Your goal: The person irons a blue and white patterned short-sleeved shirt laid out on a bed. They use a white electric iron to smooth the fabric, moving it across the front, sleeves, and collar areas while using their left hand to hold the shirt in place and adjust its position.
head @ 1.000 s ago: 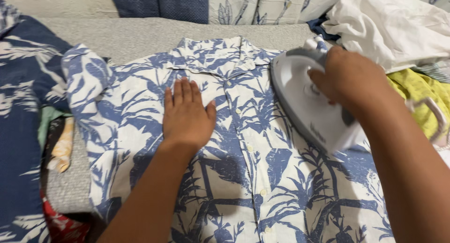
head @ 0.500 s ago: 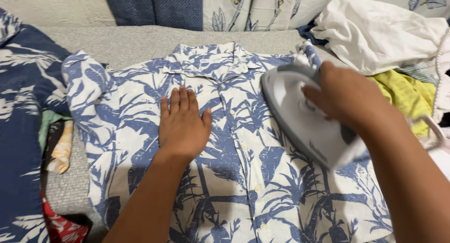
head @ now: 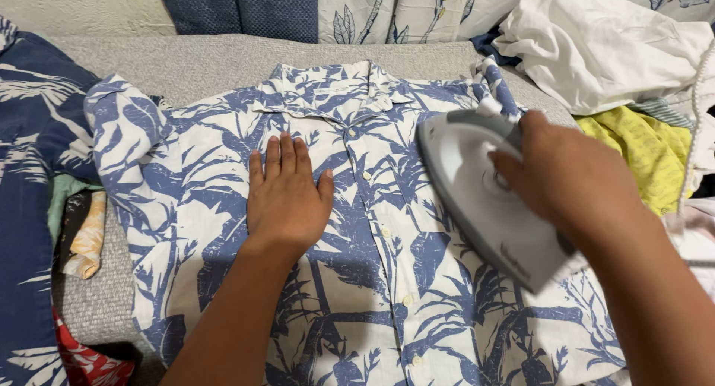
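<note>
A white short-sleeved shirt (head: 223, 162) with a blue leaf print lies spread flat, buttoned, collar toward the far side, on a grey padded surface (head: 194, 62). My left hand (head: 287, 196) rests palm down on the shirt's left chest, fingers together and flat. My right hand (head: 570, 181) grips the handle of a white and grey clothes iron (head: 477, 196), which sits over the shirt's right chest, tip pointing toward the collar. Its soleplate is hidden under its body.
A dark blue leaf-print garment (head: 30, 207) lies at the left with folded cloths (head: 78, 229) beside it. White cloth (head: 603, 47) and a yellow garment (head: 644, 151) are heaped at the right. Patterned cushions (head: 402, 10) line the far edge.
The iron and my right hand have moved left and toward me over the shirt's right chest. My left hand stays flat on the shirt.
</note>
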